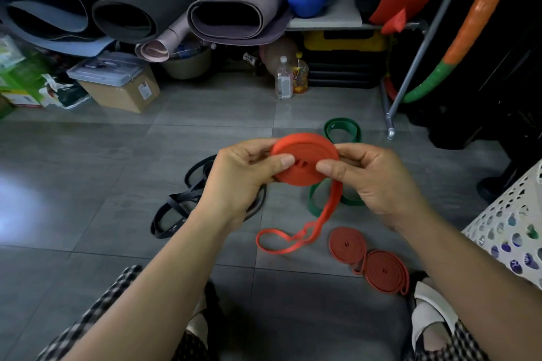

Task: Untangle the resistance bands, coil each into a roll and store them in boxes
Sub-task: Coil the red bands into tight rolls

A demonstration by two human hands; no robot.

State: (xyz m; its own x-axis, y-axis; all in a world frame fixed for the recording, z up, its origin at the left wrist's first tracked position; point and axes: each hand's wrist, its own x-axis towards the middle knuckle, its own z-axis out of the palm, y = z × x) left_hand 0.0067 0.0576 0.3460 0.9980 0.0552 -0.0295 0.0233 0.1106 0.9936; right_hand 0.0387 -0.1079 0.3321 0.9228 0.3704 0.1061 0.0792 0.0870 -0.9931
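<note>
Both hands curled round orange band coil (305, 160): left hand (243, 176) and right hand (369, 182) pinch it, thumbs on face

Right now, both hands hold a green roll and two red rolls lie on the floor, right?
Not green. The head view shows the left hand and right hand holding an orange roll; the green band lies on the floor. Two red rolls do too.

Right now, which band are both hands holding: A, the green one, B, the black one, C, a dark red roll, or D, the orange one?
D: the left hand and right hand both pinch the orange roll, and its loose tail hangs down to the floor.
</note>
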